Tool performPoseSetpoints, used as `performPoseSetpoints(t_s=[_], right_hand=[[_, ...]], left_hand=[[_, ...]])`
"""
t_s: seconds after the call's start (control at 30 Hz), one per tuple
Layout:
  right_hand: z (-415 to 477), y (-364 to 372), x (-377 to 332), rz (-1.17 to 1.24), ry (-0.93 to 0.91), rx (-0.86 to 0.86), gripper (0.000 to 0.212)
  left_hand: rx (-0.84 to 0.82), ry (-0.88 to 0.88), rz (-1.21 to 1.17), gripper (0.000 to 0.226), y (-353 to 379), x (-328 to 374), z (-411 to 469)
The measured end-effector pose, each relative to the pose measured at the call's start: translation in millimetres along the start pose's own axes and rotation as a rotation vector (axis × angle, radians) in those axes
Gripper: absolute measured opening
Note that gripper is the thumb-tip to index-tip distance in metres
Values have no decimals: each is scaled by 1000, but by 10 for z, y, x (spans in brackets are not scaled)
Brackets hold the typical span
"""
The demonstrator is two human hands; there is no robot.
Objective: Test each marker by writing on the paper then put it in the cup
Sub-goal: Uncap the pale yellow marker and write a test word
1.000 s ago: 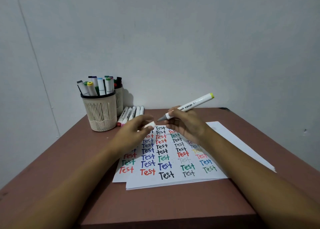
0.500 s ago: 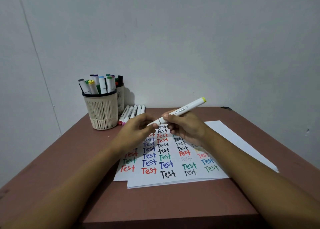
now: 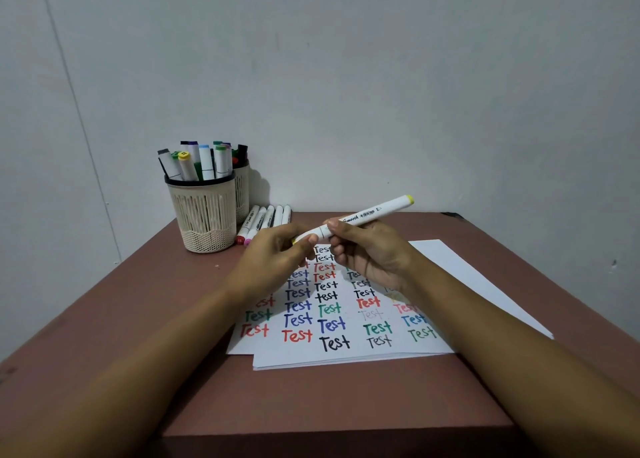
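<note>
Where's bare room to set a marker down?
Free: table left of paper; strip before paper; blank sheet, right. Crowded: back left, cups and loose markers; over paper, left hand and right hand hold the marker.

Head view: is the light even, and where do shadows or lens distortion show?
Head view: even light, no glare; the cups throw a shadow rightward on the wall; the wide lens stretches the forearms at the bottom corners; writing on the paper is sharp.
</note>
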State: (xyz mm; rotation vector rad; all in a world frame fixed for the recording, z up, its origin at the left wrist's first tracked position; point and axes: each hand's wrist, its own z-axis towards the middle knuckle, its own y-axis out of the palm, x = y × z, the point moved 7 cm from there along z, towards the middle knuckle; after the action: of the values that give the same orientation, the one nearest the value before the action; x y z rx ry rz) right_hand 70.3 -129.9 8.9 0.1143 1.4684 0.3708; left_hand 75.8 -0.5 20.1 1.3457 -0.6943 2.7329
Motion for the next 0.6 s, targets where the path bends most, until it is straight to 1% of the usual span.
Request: performPoseSetpoints(t_s=[0.13, 0.2, 0.33, 0.4, 0.5, 0.57, 0.6], right_hand=[[13, -7, 23, 4, 1, -1, 16], [21, -6, -10, 10, -18, 8, 14], [34, 2, -49, 23, -46, 53, 15], [29, -1, -34, 26, -34, 75, 15], [11, -109, -58, 102, -25, 170, 18], [-2, -263, -103, 171, -58, 273, 27], [-1, -354, -108, 136, -76, 333, 32]], left_hand=[[-22, -16, -25, 12, 16, -22, 1], [-9, -57, -82, 11, 20, -37, 14], [110, -219, -439, 6, -10, -113, 44], [135, -289, -541, 4, -6, -147, 40], [235, -328, -597, 5, -115, -210, 21], [317, -312, -606, 4, -259, -234, 9], [347, -304, -614, 5, -324, -236, 6]])
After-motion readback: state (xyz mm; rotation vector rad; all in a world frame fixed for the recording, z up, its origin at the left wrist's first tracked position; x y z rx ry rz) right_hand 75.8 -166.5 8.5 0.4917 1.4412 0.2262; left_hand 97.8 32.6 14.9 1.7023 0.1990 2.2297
